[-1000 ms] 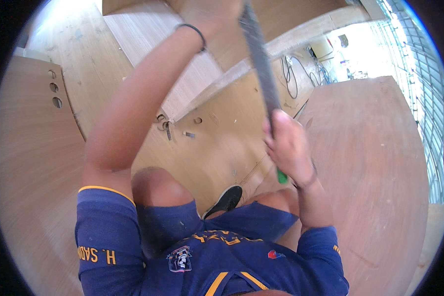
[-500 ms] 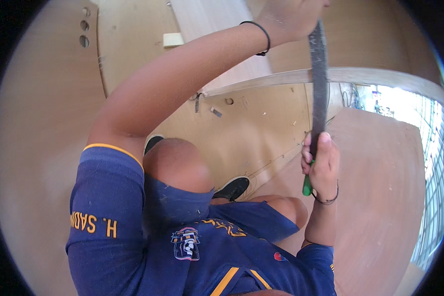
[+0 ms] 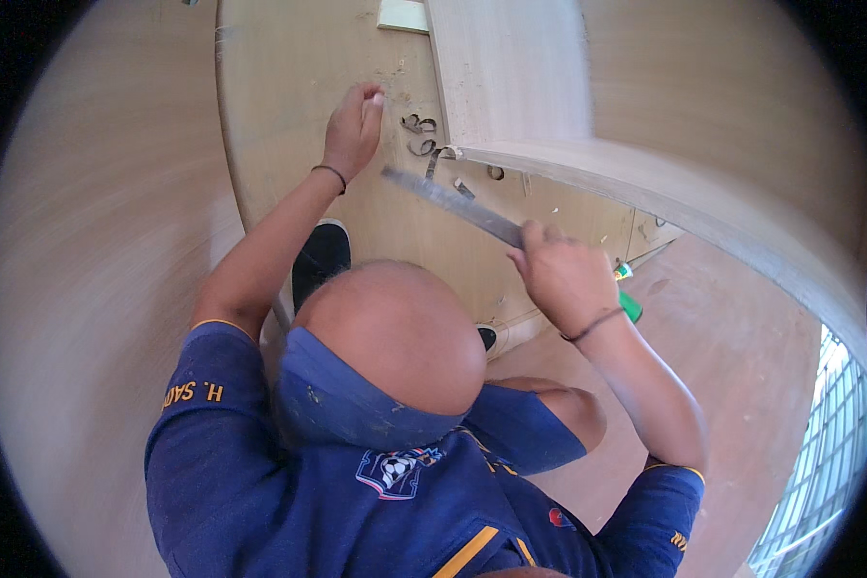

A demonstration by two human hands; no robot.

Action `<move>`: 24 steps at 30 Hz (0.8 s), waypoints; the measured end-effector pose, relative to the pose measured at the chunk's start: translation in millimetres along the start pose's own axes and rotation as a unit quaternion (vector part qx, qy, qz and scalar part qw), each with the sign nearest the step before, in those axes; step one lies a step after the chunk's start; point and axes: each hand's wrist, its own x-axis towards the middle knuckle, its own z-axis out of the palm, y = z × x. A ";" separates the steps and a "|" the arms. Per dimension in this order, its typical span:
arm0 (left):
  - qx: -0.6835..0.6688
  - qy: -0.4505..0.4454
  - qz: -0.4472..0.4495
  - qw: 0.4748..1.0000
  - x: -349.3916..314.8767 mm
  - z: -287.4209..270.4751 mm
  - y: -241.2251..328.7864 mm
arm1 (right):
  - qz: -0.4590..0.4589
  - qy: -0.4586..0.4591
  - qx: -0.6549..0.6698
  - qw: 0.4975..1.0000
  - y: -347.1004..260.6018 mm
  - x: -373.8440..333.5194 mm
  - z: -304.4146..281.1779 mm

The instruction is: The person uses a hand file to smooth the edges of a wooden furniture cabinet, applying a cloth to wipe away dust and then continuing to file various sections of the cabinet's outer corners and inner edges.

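Observation:
My right hand grips a long flat grey file near its handle end; the blade slants up and left, its tip below my left hand. The hand covers most of the handle. A green thing shows just past my right wrist, and I cannot tell if it is the handle or separate. My left hand is raised apart from the file, its fingers closed together; whether anything is between them is hidden. The pale edge of a wooden panel runs beyond the blade, which appears clear of it.
Thin dark curled strips and scraps lie on the wooden surface. A small pale wood block rests beside a light board. My bent knee is close below the file. A brownish sheet lies at the right.
My left hand has come away from the file's far end and moved left and down. The file has swung from upright to slanting left, still in my right hand.

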 end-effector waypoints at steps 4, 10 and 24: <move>-0.018 -0.028 -0.012 0.999 -18.8 0.7 -15.4 | -0.080 -0.081 -0.078 0.990 -32.0 54.2 -2.6; -0.043 -0.006 -0.003 0.999 -23.7 0.8 -30.6 | -0.141 -0.183 -0.182 0.956 -52.9 133.0 -30.3; 0.159 -0.218 0.218 0.938 -38.1 92.2 -0.7 | -0.080 -0.234 -0.279 0.928 -2.3 123.3 -57.3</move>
